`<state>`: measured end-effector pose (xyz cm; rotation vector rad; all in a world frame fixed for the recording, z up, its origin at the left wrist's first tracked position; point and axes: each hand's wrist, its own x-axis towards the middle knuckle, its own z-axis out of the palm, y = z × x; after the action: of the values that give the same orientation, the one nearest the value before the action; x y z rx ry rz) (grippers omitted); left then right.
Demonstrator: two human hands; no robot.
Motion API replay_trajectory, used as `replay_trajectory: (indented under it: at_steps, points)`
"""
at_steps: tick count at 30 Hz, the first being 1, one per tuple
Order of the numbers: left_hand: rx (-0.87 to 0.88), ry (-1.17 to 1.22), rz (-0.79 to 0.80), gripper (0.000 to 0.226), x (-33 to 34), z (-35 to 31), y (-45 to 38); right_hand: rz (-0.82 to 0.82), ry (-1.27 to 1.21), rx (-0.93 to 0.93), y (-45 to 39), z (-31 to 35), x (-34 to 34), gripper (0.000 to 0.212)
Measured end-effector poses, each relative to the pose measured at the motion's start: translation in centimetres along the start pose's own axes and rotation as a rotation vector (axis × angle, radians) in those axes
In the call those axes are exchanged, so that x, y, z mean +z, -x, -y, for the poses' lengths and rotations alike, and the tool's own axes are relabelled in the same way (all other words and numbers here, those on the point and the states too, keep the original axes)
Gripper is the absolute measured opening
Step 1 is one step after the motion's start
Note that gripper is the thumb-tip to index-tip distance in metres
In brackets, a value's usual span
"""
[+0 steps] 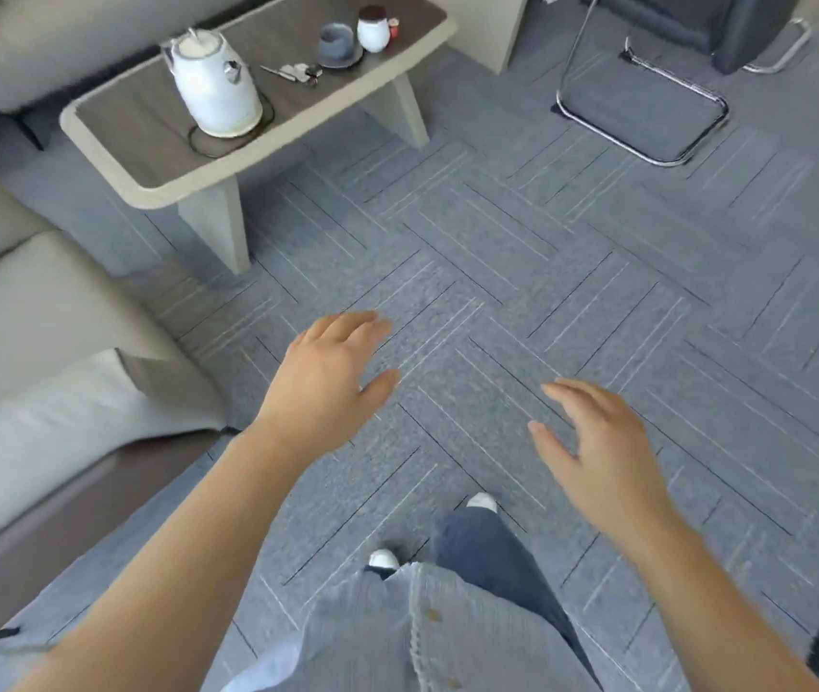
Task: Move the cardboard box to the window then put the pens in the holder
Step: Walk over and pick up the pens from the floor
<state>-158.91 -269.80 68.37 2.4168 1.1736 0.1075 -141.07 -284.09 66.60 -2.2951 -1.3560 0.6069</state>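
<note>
Both my hands hang empty over the grey carpet, palms down. My left hand (330, 377) is at the centre of the view, fingers spread. My right hand (597, 442) is lower and to the right, its fingers apart and slightly curled. Neither touches anything. No cardboard box, pens or pen holder show in this view. My legs and white shoes (481, 501) appear below the hands.
A low coffee table (148, 142) stands at the upper left, carrying a white kettle (213, 82), keys, a grey cup (336, 41) and a white jar (373, 28). A beige sofa (23, 302) runs along the left. A black chair with a chrome frame (647, 117) sits upper right.
</note>
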Motion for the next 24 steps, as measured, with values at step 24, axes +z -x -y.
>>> replay_trajectory:
  at_steps: [24]
  points:
    - [-0.129,0.086,0.013,0.044,-1.3,-1.8,-48.4,-0.016,0.026,-0.133,-53.8,-4.7,-13.9,0.039]
